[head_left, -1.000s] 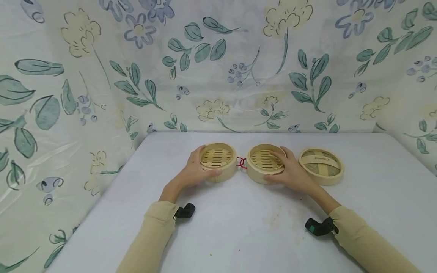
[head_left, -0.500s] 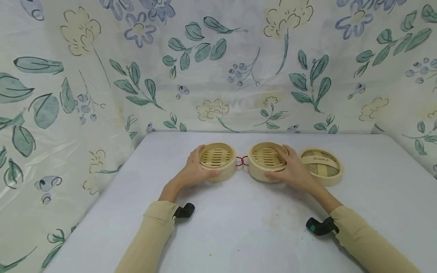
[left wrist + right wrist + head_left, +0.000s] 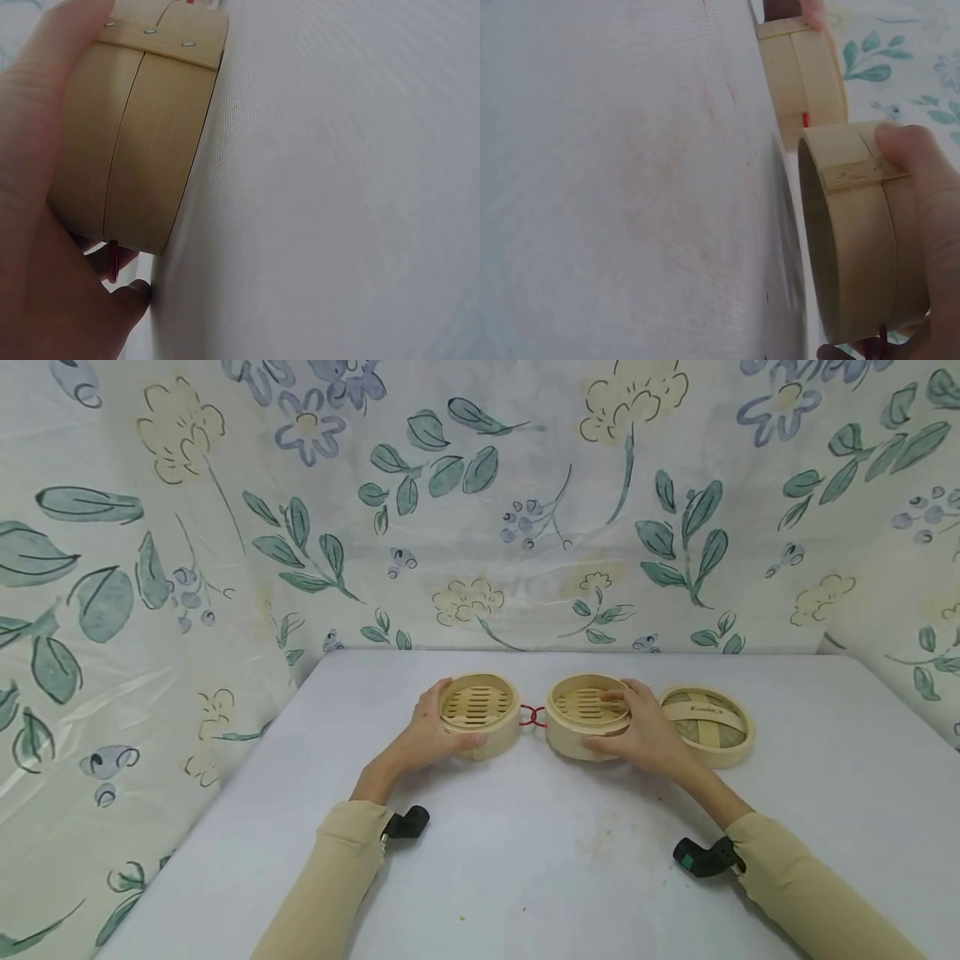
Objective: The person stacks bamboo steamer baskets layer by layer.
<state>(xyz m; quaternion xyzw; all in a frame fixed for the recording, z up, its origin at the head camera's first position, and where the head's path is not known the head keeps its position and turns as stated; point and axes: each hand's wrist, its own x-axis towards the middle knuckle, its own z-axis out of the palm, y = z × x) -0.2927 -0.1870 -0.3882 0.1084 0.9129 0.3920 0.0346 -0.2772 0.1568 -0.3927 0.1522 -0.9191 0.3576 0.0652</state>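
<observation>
Two round bamboo steamer baskets with slatted bottoms are side by side on the table in the head view. My left hand (image 3: 427, 731) grips the left steamer basket (image 3: 491, 745), thumb at the front and fingers around its outer side. That basket's wall (image 3: 142, 135) stands against the table in the left wrist view. My right hand (image 3: 645, 735) holds the right steamer basket (image 3: 566, 739) by its outer side. In the right wrist view this basket (image 3: 862, 247) is tilted, its underside edge apart from the table. Red loops (image 3: 532, 716) meet between the baskets.
A woven bamboo steamer lid (image 3: 708, 739) lies just right of my right hand. The white table (image 3: 525, 877) bears faint brownish marks and small specks near the front. A floral cloth (image 3: 480, 527) hangs behind the table and along the sides.
The right steamer basket has shifted slightly to the right and up in my right hand, and the red loops look pulled straighter. My left hand and its basket have stayed in place.
</observation>
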